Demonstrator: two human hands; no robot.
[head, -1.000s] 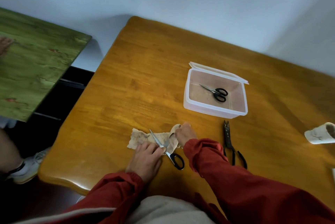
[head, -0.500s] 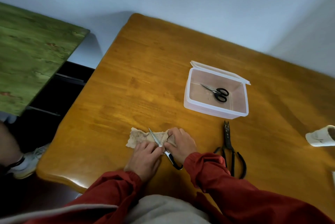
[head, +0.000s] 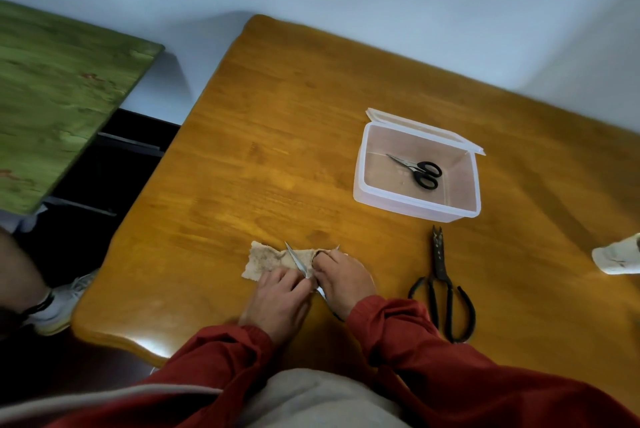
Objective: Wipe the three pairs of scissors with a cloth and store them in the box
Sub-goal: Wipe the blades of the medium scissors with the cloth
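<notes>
The scissors (head: 296,263) lie spread open on the cloth (head: 265,261) near the 6 o'clock edge of the surface (head: 277,150). One bright blade points to 11 o'clock. A second tip seems to peek out of a cloth fold at 1 o'clock, and the handles are mostly hidden under the right wrist. The left hand (head: 277,299) has its fingers curled in a pinch on the bare blade near the pivot. The right hand (head: 341,284) has its fingers clenched on the folded cloth, apparently over the other blade. The scissors look light, stiff and slick, with sharp points, so they are probably best closed and lifted by the handles or pivot. The cloth is thin, limp and likely to bunch. The box (head: 398,200) stands open at 2 o'clock, light enough to slide if knocked, with a small pair (head: 420,171) inside it. Dark shears (head: 443,289) lie at 3 o'clock, unwiped by the look of it. They seem heavier and rough, and their wide loops offer the hold. A white object (head: 620,258) sits at the far 3 o'clock edge and a green board (head: 62,81) at 10 o'clock. No brand, label or writing can be read.
</notes>
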